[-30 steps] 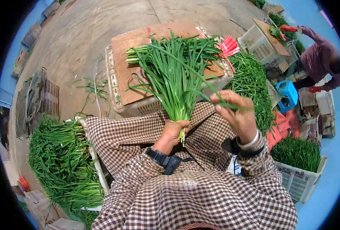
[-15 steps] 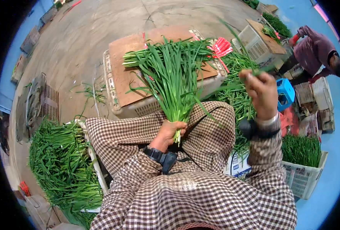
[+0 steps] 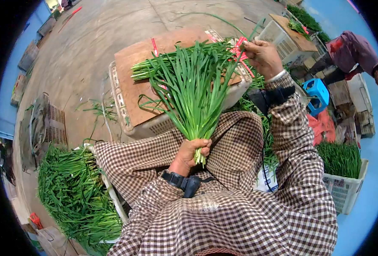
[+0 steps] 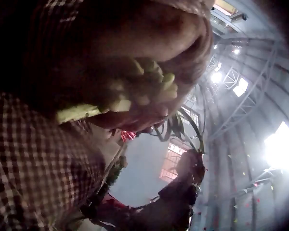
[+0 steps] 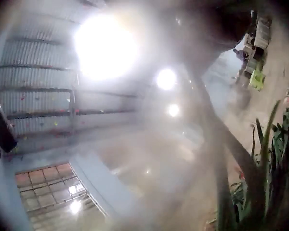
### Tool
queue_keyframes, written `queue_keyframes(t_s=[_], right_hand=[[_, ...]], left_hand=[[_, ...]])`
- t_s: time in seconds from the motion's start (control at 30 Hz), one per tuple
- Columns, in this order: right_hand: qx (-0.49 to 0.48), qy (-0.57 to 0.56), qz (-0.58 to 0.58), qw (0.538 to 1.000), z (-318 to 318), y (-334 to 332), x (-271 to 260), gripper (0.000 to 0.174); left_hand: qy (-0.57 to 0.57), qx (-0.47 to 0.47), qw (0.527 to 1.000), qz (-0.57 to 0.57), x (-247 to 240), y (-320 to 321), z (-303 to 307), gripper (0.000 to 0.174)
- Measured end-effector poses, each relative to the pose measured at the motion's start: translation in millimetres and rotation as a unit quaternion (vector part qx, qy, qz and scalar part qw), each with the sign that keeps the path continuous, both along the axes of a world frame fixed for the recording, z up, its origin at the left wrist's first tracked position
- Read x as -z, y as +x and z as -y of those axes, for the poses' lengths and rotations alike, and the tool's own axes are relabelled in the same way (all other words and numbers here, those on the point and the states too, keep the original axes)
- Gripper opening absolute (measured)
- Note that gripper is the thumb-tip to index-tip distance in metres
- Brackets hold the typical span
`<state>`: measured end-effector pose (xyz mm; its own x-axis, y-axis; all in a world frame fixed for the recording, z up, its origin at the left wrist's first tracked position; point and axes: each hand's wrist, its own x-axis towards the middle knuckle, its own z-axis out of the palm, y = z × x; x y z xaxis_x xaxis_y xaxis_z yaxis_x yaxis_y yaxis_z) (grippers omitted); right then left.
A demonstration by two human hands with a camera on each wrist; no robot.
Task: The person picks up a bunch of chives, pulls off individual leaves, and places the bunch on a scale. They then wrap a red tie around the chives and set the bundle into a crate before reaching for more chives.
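Observation:
In the head view my left hand (image 3: 189, 154) grips a bunch of garlic chives (image 3: 196, 100) round its pale stems, the leaves fanning out away from me. The cut stem ends (image 4: 151, 82) poke out of the fist in the left wrist view. Up and to the right, my right hand (image 3: 265, 59) pinches a loose chive leaf (image 3: 223, 20) that trails off over the floor. Another bunch of chives (image 3: 141, 71) lies crosswise on a brown board (image 3: 129, 91), partly hidden behind the held one. Red and white ties (image 3: 239, 48) lie at the board's right corner.
The board tops a pale plastic crate (image 3: 154, 126). Heaped chives fill a crate (image 3: 76, 196) on my left; another crate (image 3: 344, 192) of chives stands at right. A blue stool (image 3: 317, 94) and a bending person (image 3: 351, 53) are farther right.
My right hand, with the leaf, has swung out to the right, then up and forward beside the ties. The left hand keeps its grip on the bunch. The other person has bent lower.

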<state>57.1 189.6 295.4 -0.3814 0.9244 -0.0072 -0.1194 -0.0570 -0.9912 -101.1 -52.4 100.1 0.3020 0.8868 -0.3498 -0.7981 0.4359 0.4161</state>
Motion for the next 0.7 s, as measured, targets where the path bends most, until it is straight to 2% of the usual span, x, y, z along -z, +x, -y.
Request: queue_keyframes(t_s=[0.17, 0.23, 0.27, 0.3, 0.37, 0.43, 0.5, 0.6, 0.63, 0.67, 0.7], right_hand=[[-0.029, -0.043, -0.005, 0.999, -30.3, -0.4, 24.0, 0.012], [0.054, -0.072, 0.009, 0.996, -24.6, -10.2, 25.4, 0.013], [0.030, -0.071, 0.000, 0.997, -50.6, 0.4, 52.1, 0.013], [0.034, -0.070, -0.001, 0.997, -48.7, -0.3, 51.7, 0.013], [0.103, -0.095, 0.077, 0.987, -45.1, -5.1, 53.7, 0.013], [0.121, -0.128, 0.024, 0.984, -53.2, -6.4, 66.4, 0.013], [0.119, -0.150, 0.067, 0.979, -64.0, -4.0, 76.2, 0.013], [0.118, -0.167, 0.047, 0.978, -69.8, -3.8, 89.1, 0.016], [0.120, -0.168, 0.046, 0.977, -86.6, 5.2, 110.2, 0.016], [0.058, 0.002, 0.101, 0.993, -116.2, 17.3, 144.6, 0.017], [-0.006, 0.171, 0.153, 0.973, -132.4, 25.0, 163.9, 0.019]], left_hand=[[0.011, -0.009, 0.999, 0.038, -5.0, 2.1, 1.1, 0.016], [0.021, -0.016, 0.999, 0.042, -7.4, 3.1, 1.7, 0.016], [0.022, -0.015, 0.998, 0.048, -7.9, 3.8, 2.1, 0.017], [0.024, -0.015, 0.998, 0.055, -9.7, 4.4, 1.8, 0.017], [0.023, -0.020, 0.998, 0.052, -13.7, 6.0, 1.7, 0.018], [0.022, -0.025, 0.998, 0.050, -14.4, 7.0, 0.8, 0.018], [0.032, -0.029, 0.998, 0.051, -13.3, 6.8, 0.2, 0.018], [0.010, -0.035, 0.998, 0.043, -11.4, 8.5, 0.9, 0.018], [-0.002, -0.036, 0.998, 0.050, -10.0, 10.0, 1.4, 0.018], [-0.003, -0.034, 0.998, 0.050, -10.1, 10.5, 1.7, 0.018], [-0.023, -0.049, 0.998, 0.041, -10.7, 11.3, 1.9, 0.018]])
